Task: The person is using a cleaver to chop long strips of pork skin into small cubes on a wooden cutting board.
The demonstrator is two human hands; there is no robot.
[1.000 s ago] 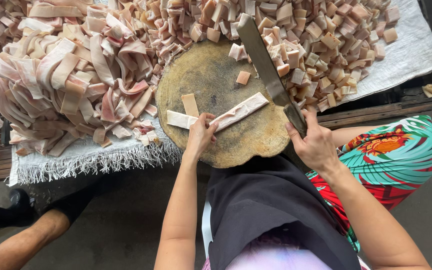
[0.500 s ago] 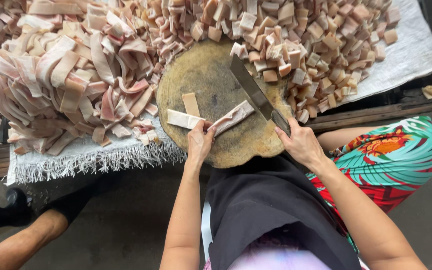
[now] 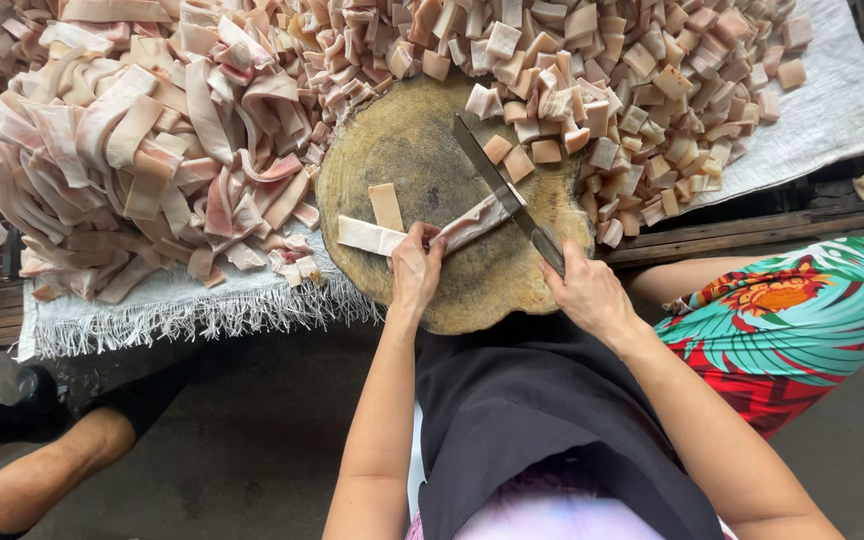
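Gripping cleaver (image 3: pixel 500 188), right hand (image 3: pixel 584 292); left hand (image 3: pixel 414 268) seemingly pinning pale strip (image 3: pixel 422 232) on round block (image 3: pixel 472 280).

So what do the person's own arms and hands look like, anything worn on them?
Both arms are bare from above the elbow down: no sleeves show. The left hand and right hand wear no gloves, and no rings, watch or bands are visible on fingers or wrists. A dark apron covers the front of the body between the arms.
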